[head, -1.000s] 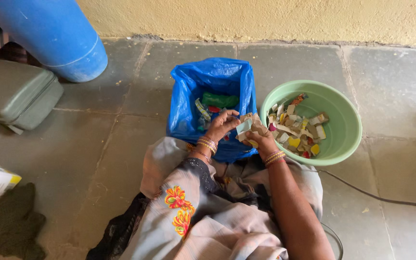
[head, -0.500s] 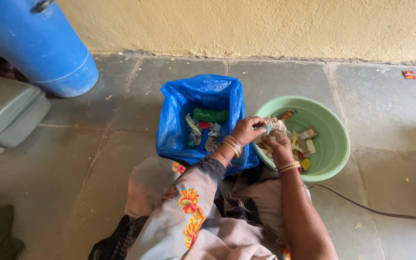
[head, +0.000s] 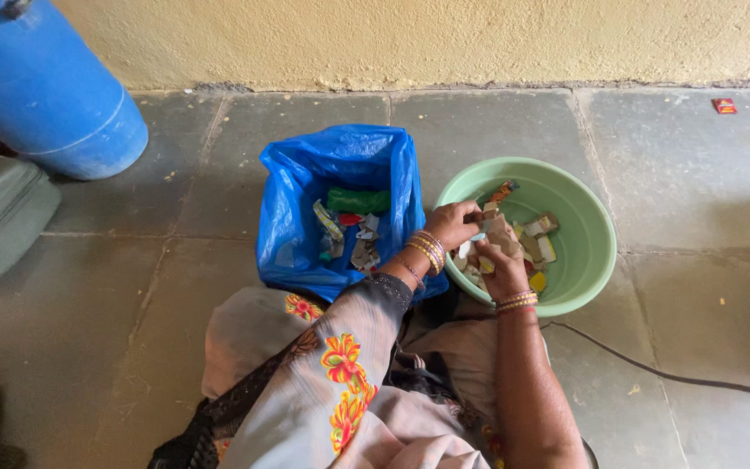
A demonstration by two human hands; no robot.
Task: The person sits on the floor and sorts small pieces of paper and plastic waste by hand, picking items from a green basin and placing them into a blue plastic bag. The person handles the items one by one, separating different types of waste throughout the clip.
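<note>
Colourful wrappers [head: 514, 243] fill basin [head: 592, 252] and blue bag [head: 305, 200].

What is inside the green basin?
The green basin holds small mixed scraps. Both hands, left and right, cover part of them.

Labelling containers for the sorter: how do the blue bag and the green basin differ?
The blue plastic bag is soft and crumpled, its mouth a rough rectangle; the green basin is rigid, round and smooth-rimmed. The bag holds a green roll and a few scraps; the basin holds a pile of small mixed pieces. Both hands, left hand and right hand, work over the basin, none in the bag. Both stand open on the stone floor, side by side.
</note>
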